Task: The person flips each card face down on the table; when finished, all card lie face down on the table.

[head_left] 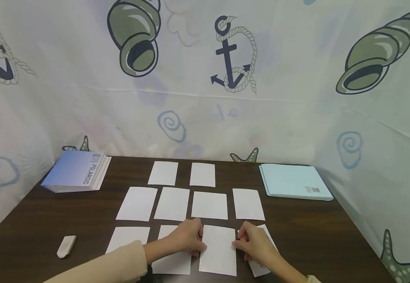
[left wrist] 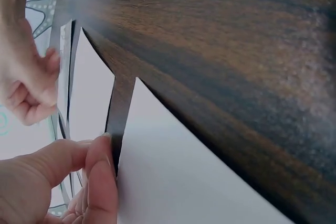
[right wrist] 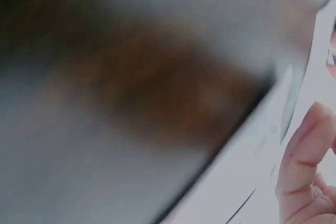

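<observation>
In the head view a white card lies in the front row on the dark table, between the two hands. My left hand has thumb and bent fingers at its left edge, pinching it; the left wrist view shows the fingertips at this edge. At the opposite edge my right hand holds the card with its thumb, the other fingers curled. Another white card lies tilted, partly hidden under the right hand. Beneath the left forearm is a further card. The right wrist view is mostly blurred.
Several more white cards, one of them in the middle row, lie in rows behind. A blue Polaroid album stands at the back left, pale blue folders at the back right. A white eraser-like piece lies at the left on the table.
</observation>
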Motion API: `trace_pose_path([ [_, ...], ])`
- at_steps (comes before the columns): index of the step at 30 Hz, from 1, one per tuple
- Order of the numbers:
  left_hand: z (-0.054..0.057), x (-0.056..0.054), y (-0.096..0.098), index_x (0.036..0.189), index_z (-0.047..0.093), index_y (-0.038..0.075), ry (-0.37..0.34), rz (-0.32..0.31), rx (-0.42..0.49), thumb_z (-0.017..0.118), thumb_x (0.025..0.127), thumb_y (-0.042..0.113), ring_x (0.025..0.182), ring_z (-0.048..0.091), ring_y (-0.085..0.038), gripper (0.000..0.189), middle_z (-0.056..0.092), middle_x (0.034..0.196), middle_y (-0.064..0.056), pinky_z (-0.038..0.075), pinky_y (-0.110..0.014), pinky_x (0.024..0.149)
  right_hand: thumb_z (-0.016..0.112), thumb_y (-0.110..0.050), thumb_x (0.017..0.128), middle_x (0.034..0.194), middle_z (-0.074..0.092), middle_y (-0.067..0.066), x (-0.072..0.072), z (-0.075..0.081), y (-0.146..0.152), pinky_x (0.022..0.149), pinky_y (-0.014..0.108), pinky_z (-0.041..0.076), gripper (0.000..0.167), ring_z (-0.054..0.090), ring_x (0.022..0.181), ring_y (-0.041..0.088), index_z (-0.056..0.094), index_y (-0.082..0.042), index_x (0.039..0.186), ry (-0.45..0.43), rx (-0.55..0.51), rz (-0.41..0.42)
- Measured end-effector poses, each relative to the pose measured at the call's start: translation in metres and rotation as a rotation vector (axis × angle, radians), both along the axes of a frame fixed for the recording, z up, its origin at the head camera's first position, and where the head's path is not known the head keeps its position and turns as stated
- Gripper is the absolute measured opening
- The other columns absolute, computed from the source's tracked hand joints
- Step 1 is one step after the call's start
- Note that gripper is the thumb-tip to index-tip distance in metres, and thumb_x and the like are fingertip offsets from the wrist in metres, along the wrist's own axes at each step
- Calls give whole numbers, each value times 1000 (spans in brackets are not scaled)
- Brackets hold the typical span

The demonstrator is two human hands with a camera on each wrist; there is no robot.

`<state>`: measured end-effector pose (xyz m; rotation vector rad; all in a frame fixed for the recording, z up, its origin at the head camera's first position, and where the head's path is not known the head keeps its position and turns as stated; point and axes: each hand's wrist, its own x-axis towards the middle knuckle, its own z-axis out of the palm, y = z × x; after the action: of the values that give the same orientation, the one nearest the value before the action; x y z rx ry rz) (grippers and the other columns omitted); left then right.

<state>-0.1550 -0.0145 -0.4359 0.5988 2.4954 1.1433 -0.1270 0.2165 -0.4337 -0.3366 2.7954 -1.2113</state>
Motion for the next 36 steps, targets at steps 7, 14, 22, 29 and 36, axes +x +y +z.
trace_pose_path([
  [7, 2, 0, -1, 78, 52, 4, 26, -25, -30, 71, 69, -4, 39, 54, -5, 23, 56, 52, 2, 46, -18, 41, 71, 0, 78, 65, 50, 0, -17, 5, 44, 43, 19, 45, 19, 47, 50, 8, 61, 0, 94, 23, -30, -194],
  [14, 3, 1, -2, 77, 54, 4, 29, -48, -38, 69, 69, -4, 40, 54, -5, 19, 55, 52, 2, 46, -18, 41, 75, -1, 73, 74, 48, 4, -19, -4, 74, 43, 23, 45, 36, 46, 59, 12, 60, -2, 106, -21, 39, -121],
  [22, 4, -1, 1, 77, 55, 4, 24, -65, -52, 69, 69, -3, 41, 54, -5, 17, 55, 54, 2, 47, -18, 41, 75, 2, 72, 76, 45, 4, -22, -4, 79, 44, 23, 40, 35, 43, 56, 12, 52, -5, 97, -38, 79, -98],
  [29, 11, -12, 13, 71, 56, 7, 38, -107, 20, 71, 76, 1, 42, 55, -6, 17, 56, 53, 1, 47, -19, 42, 74, 2, 74, 78, 46, 4, -21, -5, 86, 47, 24, 41, 36, 42, 59, 12, 43, -8, 90, -30, 70, -86],
  [36, 9, -33, 56, 93, 62, -1, 2, -65, 188, 71, 80, 6, 58, 62, -10, 17, 61, 68, -1, 53, -22, 51, 73, 0, 75, 74, 47, 2, -21, -10, 91, 49, 20, 37, 35, 42, 59, 7, 43, -8, 89, 47, 65, -36],
])
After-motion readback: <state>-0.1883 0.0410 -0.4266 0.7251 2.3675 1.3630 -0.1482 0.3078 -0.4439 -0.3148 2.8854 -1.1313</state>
